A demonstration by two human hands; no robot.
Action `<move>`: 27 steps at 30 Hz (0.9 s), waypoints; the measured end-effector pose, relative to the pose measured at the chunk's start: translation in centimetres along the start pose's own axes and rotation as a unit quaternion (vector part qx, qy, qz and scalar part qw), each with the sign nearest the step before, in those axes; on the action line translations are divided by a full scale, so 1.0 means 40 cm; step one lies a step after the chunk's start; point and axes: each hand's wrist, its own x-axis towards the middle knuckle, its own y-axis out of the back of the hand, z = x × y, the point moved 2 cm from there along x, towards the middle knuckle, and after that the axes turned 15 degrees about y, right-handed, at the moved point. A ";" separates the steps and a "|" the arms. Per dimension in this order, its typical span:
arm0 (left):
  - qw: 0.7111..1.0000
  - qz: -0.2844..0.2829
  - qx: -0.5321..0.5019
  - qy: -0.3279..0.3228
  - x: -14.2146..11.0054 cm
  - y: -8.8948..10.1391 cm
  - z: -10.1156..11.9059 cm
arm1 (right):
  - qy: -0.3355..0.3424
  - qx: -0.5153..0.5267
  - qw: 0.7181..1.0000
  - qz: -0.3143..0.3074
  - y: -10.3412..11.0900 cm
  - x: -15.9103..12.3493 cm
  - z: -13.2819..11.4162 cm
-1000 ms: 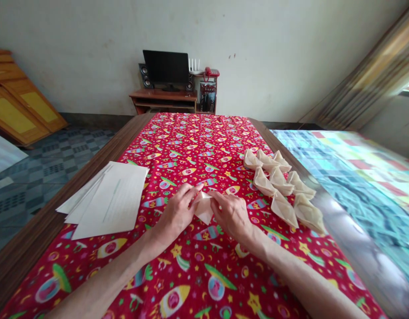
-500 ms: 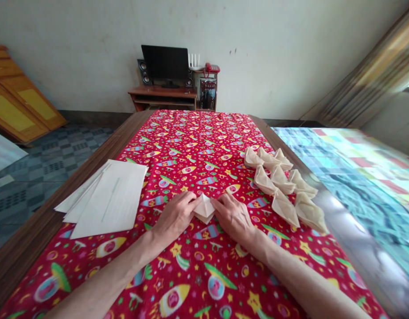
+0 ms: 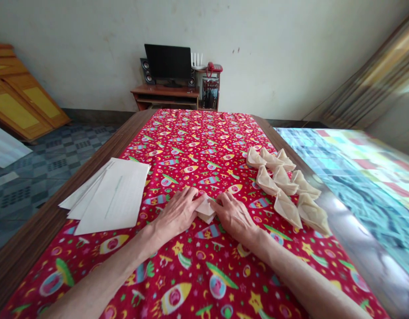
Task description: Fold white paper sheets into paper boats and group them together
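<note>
A small folded piece of white paper [image 3: 205, 212] lies on the red patterned cloth [image 3: 204, 168] in front of me, its creased layers partly covered by my fingers. My left hand [image 3: 182, 207] pinches its left side between thumb and fingers. On its right side my right hand [image 3: 233, 212] presses and grips it with bent fingers. To the right stand several folded paper boats [image 3: 282, 179], cream-coloured and set close together in rows. A fanned stack of paper sheets [image 3: 116, 195] lies to the left of my left hand.
The cloth covers a dark wooden table [image 3: 101, 148]. A desk [image 3: 164, 91] with a monitor [image 3: 167, 61] stands against the far wall, beside a red telephone [image 3: 213, 68]. A bed with a patchwork cover [image 3: 344, 164] adjoins on the right, a wooden cabinet [image 3: 23, 102] at far left.
The folded paper has been turned and flattened between my hands, from an upright pointed form to a low layered one. Both hands stay on it. The view has shifted slightly.
</note>
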 end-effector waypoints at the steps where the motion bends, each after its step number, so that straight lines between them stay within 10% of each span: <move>1: 1.000 0.003 -0.003 -0.003 -0.003 0.000 0.000 | -0.002 0.003 1.000 0.003 -0.001 -0.001 0.001; 18: 0.997 0.043 -0.066 -0.017 -0.040 -0.015 0.005 | 0.115 0.062 0.985 0.110 0.000 -0.043 -0.004; 27: 0.998 0.042 -0.025 -0.046 -0.046 -0.002 0.013 | 0.102 0.058 0.991 0.069 -0.012 -0.029 -0.005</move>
